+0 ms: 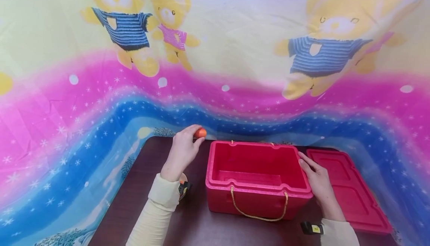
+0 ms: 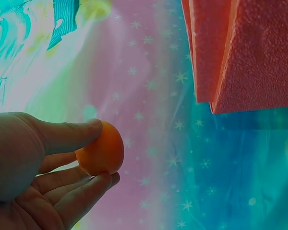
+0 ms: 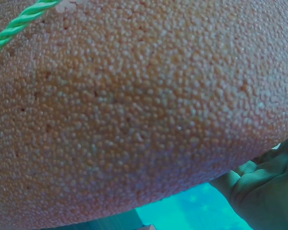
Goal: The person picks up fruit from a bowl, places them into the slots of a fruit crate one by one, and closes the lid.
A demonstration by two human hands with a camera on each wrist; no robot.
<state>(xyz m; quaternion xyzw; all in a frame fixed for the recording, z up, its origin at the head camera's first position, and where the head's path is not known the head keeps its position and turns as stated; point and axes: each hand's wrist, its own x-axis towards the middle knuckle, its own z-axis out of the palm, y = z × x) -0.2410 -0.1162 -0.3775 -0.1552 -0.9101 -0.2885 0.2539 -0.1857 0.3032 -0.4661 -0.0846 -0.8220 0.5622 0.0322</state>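
In the head view my left hand is raised left of a red foam box. Thumb and fingertips pinch a smooth, egg-shaped orange thing, held up in the air apart from the box. The box stands lidless, its inside showing bare, and a yellow rope handle hangs on its near side. My right hand holds the box's right rim near the far corner. In the right wrist view the box's grainy side fills most of the picture and part of the right hand shows beyond it.
The red lid lies flat on the dark table, right of the box. Partly hidden behind my left wrist is a round container with something orange in it. A printed bear curtain hangs close behind the table.
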